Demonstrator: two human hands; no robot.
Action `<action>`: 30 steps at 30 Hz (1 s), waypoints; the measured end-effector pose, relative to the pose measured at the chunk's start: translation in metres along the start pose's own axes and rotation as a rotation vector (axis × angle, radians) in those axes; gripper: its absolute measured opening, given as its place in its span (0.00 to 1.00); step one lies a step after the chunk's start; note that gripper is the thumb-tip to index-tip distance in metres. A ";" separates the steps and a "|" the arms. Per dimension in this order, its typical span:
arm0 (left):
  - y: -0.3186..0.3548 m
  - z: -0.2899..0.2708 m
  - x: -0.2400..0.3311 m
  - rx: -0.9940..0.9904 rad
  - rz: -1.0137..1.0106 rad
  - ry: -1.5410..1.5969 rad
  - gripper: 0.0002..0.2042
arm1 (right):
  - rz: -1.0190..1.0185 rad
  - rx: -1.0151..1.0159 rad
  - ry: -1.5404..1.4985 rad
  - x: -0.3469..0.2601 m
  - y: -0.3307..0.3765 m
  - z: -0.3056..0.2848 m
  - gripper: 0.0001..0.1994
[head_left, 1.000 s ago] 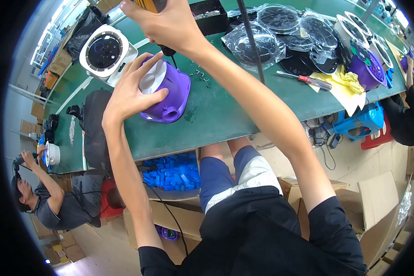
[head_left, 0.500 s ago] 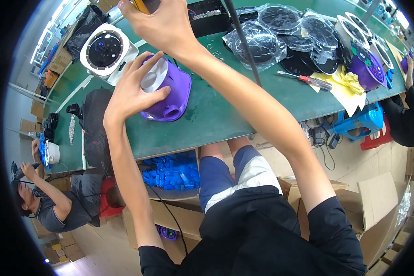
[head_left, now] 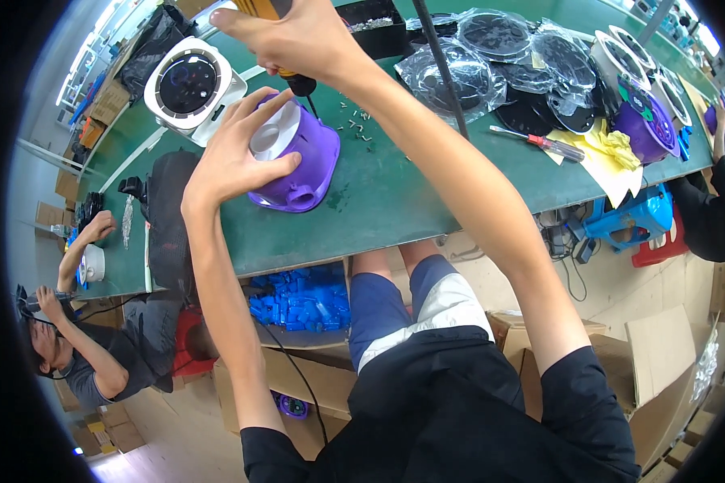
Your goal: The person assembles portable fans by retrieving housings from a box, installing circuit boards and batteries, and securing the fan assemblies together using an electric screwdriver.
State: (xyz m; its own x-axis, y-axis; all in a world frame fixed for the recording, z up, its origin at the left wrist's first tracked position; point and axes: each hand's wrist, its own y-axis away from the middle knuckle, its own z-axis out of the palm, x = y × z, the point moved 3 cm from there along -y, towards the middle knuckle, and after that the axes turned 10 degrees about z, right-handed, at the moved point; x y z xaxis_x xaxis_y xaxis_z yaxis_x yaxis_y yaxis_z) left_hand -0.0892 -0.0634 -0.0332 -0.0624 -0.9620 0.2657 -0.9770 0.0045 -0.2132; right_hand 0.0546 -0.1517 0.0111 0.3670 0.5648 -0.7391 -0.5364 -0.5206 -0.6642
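Observation:
On the green table stands a purple plastic housing (head_left: pixel 314 165) with a white cup-like inside. My left hand (head_left: pixel 238 157) is wrapped round its left side, thumb across the white part and fingers over the far rim. In my right hand (head_left: pixel 310 40) is a yellow and black electric screwdriver (head_left: pixel 300 84), gripped from above. Its thin bit points down at the far right edge of the housing; whether it touches a screw is hidden. Loose small screws (head_left: pixel 359 126) lie scattered just right of the housing. Behind my left hand sits a white unit with a round black panel (head_left: pixel 187 83).
Bagged black discs (head_left: pixel 451 80), a red-handled screwdriver (head_left: pixel 544 145), yellow cloth (head_left: pixel 612 145) and another purple housing (head_left: pixel 644 133) lie to the right. A black screw tray (head_left: pixel 374 28) stands at the back. A dark bag (head_left: pixel 173 217) and a seated co-worker (head_left: pixel 105 354) are left.
My right hand has brought the electric screwdriver down, and its black nose and bit now show at the housing. My left hand keeps its hold. The co-worker at left has raised one hand.

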 end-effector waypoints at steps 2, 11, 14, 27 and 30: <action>-0.002 0.000 -0.002 -0.039 0.061 0.023 0.42 | 0.057 -0.029 -0.052 -0.001 0.001 -0.005 0.14; -0.009 -0.008 0.007 -0.164 0.033 0.047 0.43 | 0.150 -0.094 -0.073 -0.022 0.006 -0.012 0.12; -0.005 -0.005 0.005 -0.122 0.032 0.040 0.42 | 0.135 -0.026 -0.059 -0.007 0.012 -0.006 0.17; -0.005 0.001 0.003 -0.013 0.089 0.048 0.34 | 0.093 0.102 -0.098 -0.036 0.013 -0.010 0.10; -0.004 0.002 0.002 0.015 0.113 0.050 0.33 | 0.060 0.102 -0.063 -0.035 0.015 -0.009 0.09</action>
State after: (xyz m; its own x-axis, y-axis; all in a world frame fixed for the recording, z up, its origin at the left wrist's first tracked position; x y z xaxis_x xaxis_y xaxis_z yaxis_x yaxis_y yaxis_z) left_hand -0.0854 -0.0656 -0.0338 -0.1820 -0.9409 0.2856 -0.9601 0.1073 -0.2583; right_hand 0.0406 -0.1853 0.0258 0.2850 0.5755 -0.7665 -0.6320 -0.4884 -0.6017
